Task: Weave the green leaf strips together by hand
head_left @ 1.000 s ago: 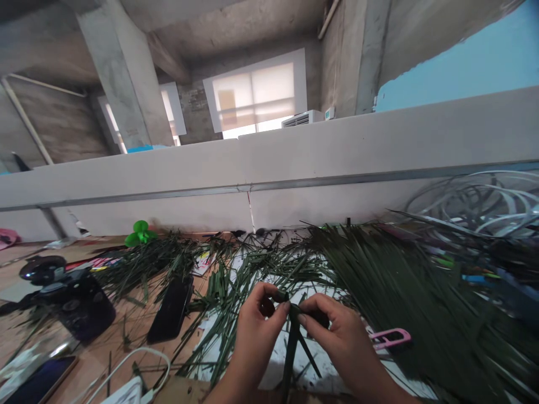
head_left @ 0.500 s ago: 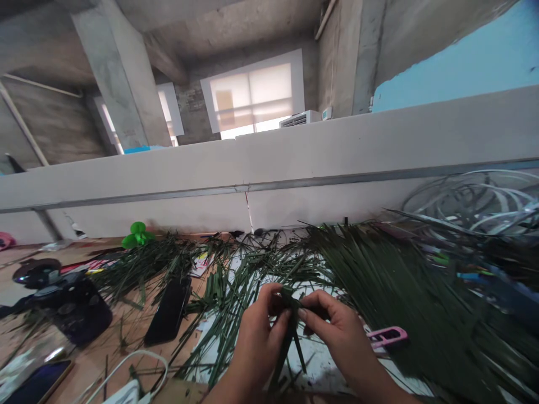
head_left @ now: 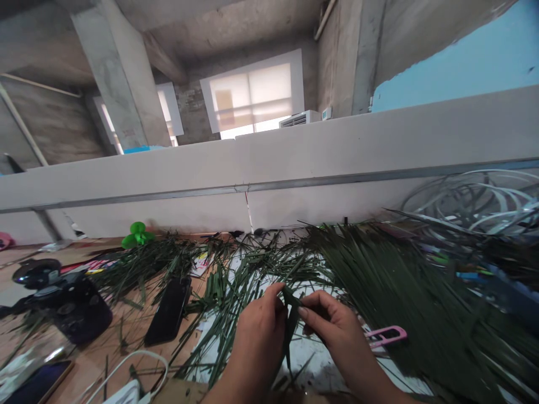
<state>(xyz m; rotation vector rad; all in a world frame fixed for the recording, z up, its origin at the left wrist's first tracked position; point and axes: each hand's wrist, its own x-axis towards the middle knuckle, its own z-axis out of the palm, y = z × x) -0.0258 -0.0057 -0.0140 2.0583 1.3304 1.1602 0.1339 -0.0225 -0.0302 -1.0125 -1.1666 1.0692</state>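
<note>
Between my two hands is a folded strip of dark green leaf (head_left: pixel 291 314), its long end hanging down toward me. My left hand (head_left: pixel 261 331) is turned so its back faces me, with the fingers closed around the leaf's left side; the thumb is mostly hidden. On the other side, my right hand (head_left: pixel 330 322) pinches the leaf's edge between thumb and forefinger. A pink-handled cutter (head_left: pixel 386 336) lies just right of my right wrist. Below the hands, leaf scraps (head_left: pixel 231 314) are strewn over a white sheet (head_left: pixel 326 367).
A big bundle of long green leaves (head_left: pixel 396 292) covers the table's right side. To the left lie a black phone (head_left: pixel 168 311), a dark container (head_left: pixel 76 308), a white cable (head_left: pixel 145 353) and another phone (head_left: pixel 40 381). Coiled clear tubing (head_left: pixel 475 202) sits at the back right, before a low partition (head_left: pixel 202 207).
My left hand has rolled over, so its thumb has gone from view. The leaf strip has turned with it, showing a broader face. My right hand has barely moved.
</note>
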